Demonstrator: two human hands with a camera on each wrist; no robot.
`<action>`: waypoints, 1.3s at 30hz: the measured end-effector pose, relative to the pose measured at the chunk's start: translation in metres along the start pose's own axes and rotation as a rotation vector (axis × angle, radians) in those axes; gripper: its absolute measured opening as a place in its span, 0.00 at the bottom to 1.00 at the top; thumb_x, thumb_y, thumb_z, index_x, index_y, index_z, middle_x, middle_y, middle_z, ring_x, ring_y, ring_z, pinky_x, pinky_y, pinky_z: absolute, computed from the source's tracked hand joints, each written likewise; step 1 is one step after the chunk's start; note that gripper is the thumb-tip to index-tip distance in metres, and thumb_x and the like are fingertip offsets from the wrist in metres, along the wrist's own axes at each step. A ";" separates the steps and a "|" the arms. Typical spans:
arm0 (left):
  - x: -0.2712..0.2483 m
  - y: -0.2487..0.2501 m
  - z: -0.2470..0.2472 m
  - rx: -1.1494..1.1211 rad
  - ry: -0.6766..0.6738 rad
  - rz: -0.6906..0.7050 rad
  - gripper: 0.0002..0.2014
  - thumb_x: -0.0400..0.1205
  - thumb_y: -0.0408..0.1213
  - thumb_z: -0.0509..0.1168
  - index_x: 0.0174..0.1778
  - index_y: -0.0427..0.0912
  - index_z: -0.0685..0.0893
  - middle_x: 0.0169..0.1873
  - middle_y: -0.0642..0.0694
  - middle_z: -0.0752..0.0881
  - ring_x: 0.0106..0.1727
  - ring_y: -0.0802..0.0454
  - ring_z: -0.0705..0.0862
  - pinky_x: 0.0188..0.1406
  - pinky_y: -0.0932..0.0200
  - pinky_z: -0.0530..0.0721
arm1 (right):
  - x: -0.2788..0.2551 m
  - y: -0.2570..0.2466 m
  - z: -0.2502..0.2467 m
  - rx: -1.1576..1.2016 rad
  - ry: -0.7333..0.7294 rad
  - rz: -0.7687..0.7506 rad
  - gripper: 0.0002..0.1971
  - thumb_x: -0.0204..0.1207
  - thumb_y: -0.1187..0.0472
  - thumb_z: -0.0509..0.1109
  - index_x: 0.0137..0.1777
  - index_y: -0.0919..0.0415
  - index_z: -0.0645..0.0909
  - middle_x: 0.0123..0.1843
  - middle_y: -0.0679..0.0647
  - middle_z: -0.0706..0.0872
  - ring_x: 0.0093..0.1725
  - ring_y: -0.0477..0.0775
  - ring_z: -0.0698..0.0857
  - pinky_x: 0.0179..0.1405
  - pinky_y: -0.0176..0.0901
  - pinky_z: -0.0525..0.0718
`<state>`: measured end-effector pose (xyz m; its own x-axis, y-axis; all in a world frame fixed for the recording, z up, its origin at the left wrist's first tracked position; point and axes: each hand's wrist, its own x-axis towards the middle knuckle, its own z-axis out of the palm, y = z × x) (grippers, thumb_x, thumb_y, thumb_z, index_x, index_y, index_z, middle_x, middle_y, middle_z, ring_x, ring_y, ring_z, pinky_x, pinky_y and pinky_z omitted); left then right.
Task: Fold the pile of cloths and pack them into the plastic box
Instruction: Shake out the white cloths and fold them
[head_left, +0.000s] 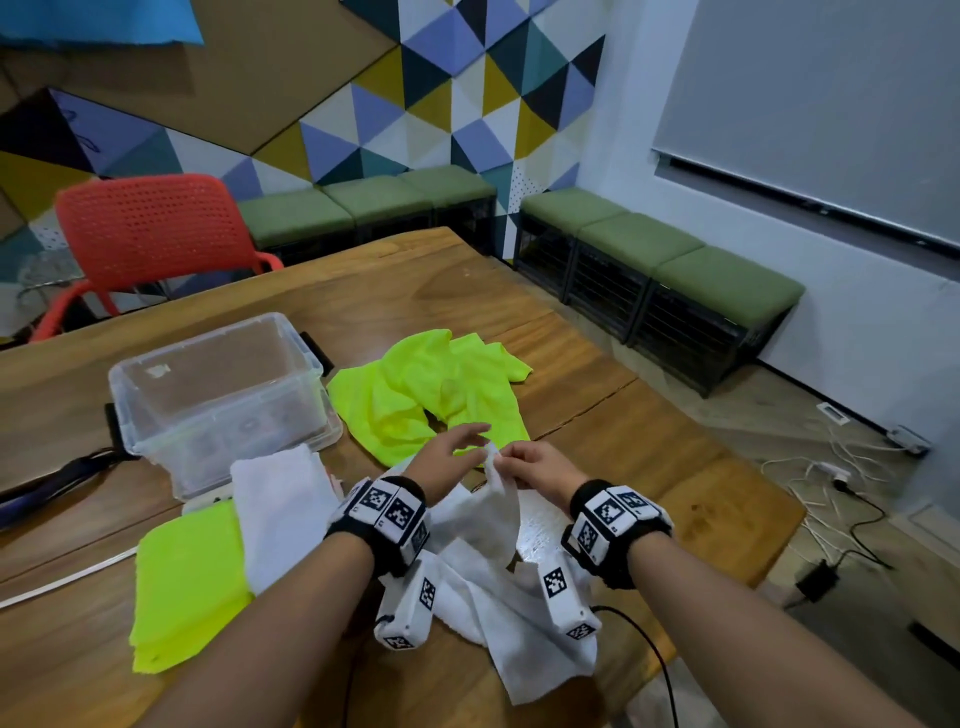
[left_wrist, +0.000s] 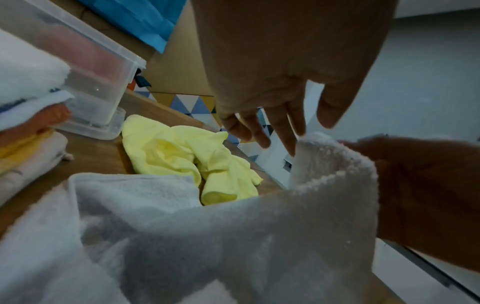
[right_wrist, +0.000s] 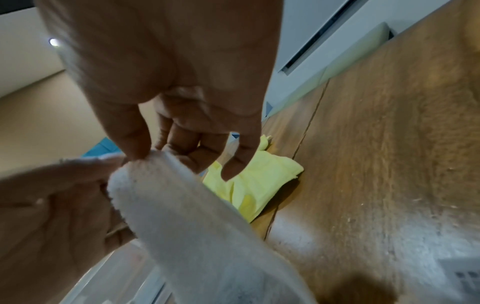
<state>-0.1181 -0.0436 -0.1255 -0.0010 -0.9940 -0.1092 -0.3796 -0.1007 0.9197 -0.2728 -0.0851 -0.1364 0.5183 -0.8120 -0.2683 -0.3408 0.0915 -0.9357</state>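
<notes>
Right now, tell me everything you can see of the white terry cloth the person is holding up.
The white terry cloth is a soft, nubbly towel, unfolded and rumpled. One corner is lifted above the wooden table; the rest trails down in loose folds onto the near table edge. The right hand pinches the raised corner between thumb and fingers, and the left hand, fingers nearly straight, touches it beside that grip. It lies nearer the person than the crumpled neon yellow cloth, right of the folded stack.

The white cloth (head_left: 498, 566) was partly covered by both wrists near the table's (head_left: 597, 364) front edge. The folded stack (left_wrist: 28, 115) was cut by the left-wrist picture's left edge. The plastic box's (head_left: 218, 389) contents were indistinct.
</notes>
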 end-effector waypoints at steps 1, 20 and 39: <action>0.000 0.001 -0.001 -0.015 -0.020 -0.013 0.15 0.82 0.32 0.64 0.66 0.39 0.80 0.52 0.43 0.84 0.53 0.54 0.80 0.53 0.65 0.76 | 0.001 -0.002 0.001 -0.008 -0.003 0.001 0.13 0.80 0.70 0.63 0.35 0.58 0.77 0.31 0.53 0.75 0.29 0.42 0.74 0.35 0.36 0.72; 0.009 0.020 -0.061 -0.017 0.762 -0.055 0.14 0.87 0.35 0.51 0.60 0.28 0.74 0.56 0.30 0.80 0.58 0.38 0.79 0.45 0.55 0.68 | -0.001 -0.012 -0.004 -0.145 -0.009 0.040 0.18 0.75 0.53 0.72 0.29 0.59 0.71 0.27 0.52 0.69 0.26 0.44 0.68 0.29 0.39 0.64; -0.004 0.011 0.019 0.312 -0.217 -0.021 0.30 0.69 0.44 0.61 0.70 0.50 0.76 0.62 0.41 0.85 0.61 0.42 0.83 0.61 0.50 0.80 | -0.028 -0.029 -0.021 -0.136 0.045 0.015 0.10 0.79 0.72 0.60 0.53 0.72 0.82 0.37 0.57 0.80 0.37 0.46 0.77 0.41 0.38 0.73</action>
<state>-0.1398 -0.0401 -0.1221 -0.1738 -0.9564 -0.2348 -0.6452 -0.0696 0.7608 -0.2942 -0.0772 -0.0971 0.4776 -0.8365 -0.2687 -0.4530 0.0276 -0.8911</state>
